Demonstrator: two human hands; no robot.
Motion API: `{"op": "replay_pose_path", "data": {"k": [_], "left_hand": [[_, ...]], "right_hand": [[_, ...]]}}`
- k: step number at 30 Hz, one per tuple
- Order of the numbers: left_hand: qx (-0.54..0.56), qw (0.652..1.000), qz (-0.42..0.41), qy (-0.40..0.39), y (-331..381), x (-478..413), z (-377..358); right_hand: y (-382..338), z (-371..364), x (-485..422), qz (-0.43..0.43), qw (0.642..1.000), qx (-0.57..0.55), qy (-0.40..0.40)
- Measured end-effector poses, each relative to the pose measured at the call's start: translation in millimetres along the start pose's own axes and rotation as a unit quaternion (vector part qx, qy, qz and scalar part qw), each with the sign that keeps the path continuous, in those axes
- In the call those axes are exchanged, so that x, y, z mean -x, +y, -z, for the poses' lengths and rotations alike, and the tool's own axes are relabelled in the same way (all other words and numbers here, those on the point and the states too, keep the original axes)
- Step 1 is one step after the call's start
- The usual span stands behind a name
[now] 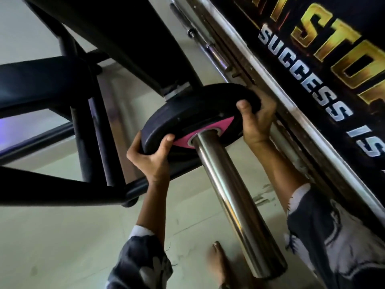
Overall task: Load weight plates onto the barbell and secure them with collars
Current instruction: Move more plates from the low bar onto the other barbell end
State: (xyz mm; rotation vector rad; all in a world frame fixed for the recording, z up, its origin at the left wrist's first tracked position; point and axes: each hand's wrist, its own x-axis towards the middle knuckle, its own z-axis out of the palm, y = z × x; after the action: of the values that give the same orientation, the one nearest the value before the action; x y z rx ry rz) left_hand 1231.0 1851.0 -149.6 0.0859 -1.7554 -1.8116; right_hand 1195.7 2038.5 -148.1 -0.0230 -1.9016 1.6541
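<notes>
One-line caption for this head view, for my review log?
Both hands, left hand and right hand, grip a black weight plate with a pink hub, threaded on the steel barbell sleeve; no collar visible.

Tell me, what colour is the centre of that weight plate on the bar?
Pink, around the hub of the black weight plate; seen in the head view.

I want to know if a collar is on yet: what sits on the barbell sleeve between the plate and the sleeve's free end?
Nothing. In the head view the barbell sleeve runs bare and shiny from the plate to its free end; no collar shows.

One weight plate [195,113], two hands, perhaps two bars.
</notes>
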Motion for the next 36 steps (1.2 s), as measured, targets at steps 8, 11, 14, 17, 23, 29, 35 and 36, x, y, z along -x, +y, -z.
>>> {"op": "replay_pose_path", "data": {"k": [8,11,14,17,23,29,35,36], "left_hand": [[0.001,1.000,0.003,-0.009,48.3,103.8,28.4],[-0.010,1.000,0.015,0.002,71.6,160.8,43.6],[-0.038,0.998,0.053,-0.014,105.4,204.0,54.9],[-0.067,0.996,0.055,-0.017,142.4,236.5,67.8],[-0.070,0.996,0.013,0.047,269.2,278.7,125.4],[-0.082,0.988,-0.049,0.121,413.5,279.9,207.9],[-0.100,0.971,-0.124,0.181,501.2,276.1,294.8],[-0.105,0.967,-0.133,0.190,507.9,276.0,307.3]], "right_hand": [[-33.9,82.3,93.3,0.006,1.000,0.003,0.023],[-61.4,123.9,137.6,0.013,0.999,0.034,0.018],[-97.1,159.0,178.0,-0.019,0.999,0.038,-0.003],[-136.0,186.1,201.5,-0.026,0.998,0.059,-0.006],[-263.4,204.4,231.3,0.027,0.998,0.031,-0.049],[-410.7,173.3,264.8,0.066,0.993,-0.043,-0.085],[-511.5,130.6,311.7,0.115,0.981,-0.088,-0.130],[-521.6,124.8,319.1,0.126,0.979,-0.085,-0.135]]}}
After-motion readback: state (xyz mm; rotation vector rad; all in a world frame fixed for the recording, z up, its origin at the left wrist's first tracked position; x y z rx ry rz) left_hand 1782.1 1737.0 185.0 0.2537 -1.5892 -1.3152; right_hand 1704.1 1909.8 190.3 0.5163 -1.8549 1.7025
